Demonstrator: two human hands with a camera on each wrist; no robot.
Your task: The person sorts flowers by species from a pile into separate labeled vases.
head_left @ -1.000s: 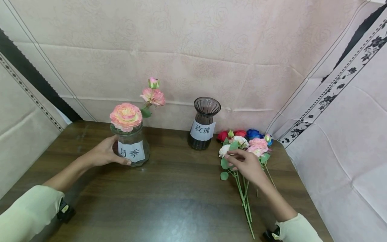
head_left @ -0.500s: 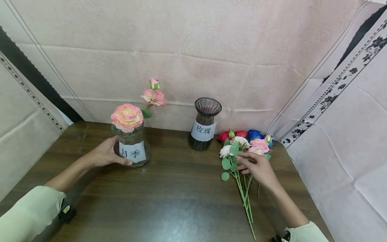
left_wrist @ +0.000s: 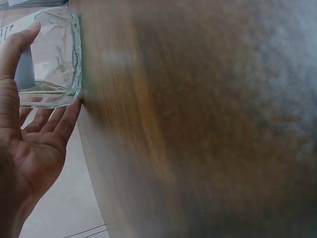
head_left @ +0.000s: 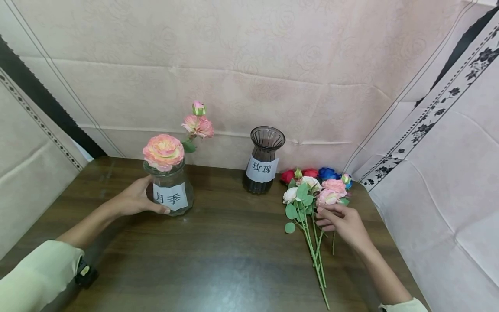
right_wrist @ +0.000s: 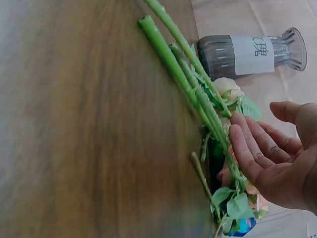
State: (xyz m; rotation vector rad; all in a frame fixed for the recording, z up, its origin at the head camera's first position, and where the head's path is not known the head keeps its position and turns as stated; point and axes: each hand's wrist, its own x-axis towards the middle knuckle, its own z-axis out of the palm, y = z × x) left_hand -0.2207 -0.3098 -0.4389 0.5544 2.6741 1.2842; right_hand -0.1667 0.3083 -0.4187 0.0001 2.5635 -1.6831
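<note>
On the left of the table, my left hand [head_left: 134,200] holds a clear glass vase [head_left: 188,190] with a white paper label, thumb in front and fingers round the far side. A large pink-yellow flower [head_left: 163,151] and a smaller pink bloom [head_left: 199,125] stand in that vase. My right hand [head_left: 347,223] hovers over the flower pile at the right, fingertips beside a pink flower [head_left: 329,198]. In the right wrist view its fingers are loosely extended near green stems [right_wrist: 198,99], the thumb apart; nothing is gripped. Whether the fingertips touch a stem, I cannot tell.
A dark glass vase [head_left: 260,186] with a white label stands upright at the back middle. Around the pink flower lie white flowers [head_left: 290,195], red flowers [head_left: 287,175] and a blue flower [head_left: 327,173]. Patterned cloth [head_left: 234,86] hangs behind the table [head_left: 195,260].
My right hand has moved right and slightly toward me, from the white flowers and leaves to the pink flower. The left hand stays on the clear vase.
</note>
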